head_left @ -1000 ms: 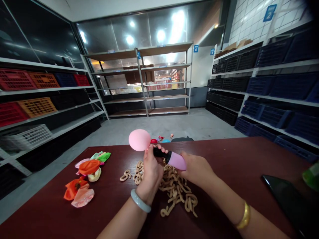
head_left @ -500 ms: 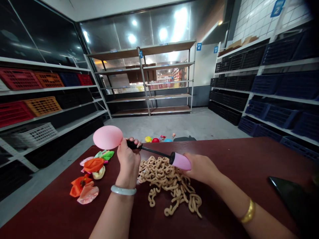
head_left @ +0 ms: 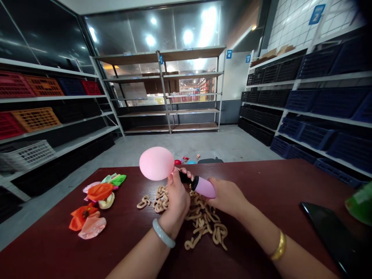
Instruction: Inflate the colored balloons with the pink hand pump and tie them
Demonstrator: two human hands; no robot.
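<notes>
Now pump (head_left: 200, 186) pushed together, balloon (head_left: 157, 163) rounder

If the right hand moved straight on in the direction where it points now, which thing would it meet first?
Probably the left hand, closed on the black handle; the right hand points toward it along the purple tube that it holds. Depth is hard to judge here.

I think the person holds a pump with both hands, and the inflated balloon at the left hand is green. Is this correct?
Not quite: the inflated balloon is pink, not green, as the head view shows. The rest is right: the balloon is at the left hand, and that hand and the right hand both hold the pump.
</notes>
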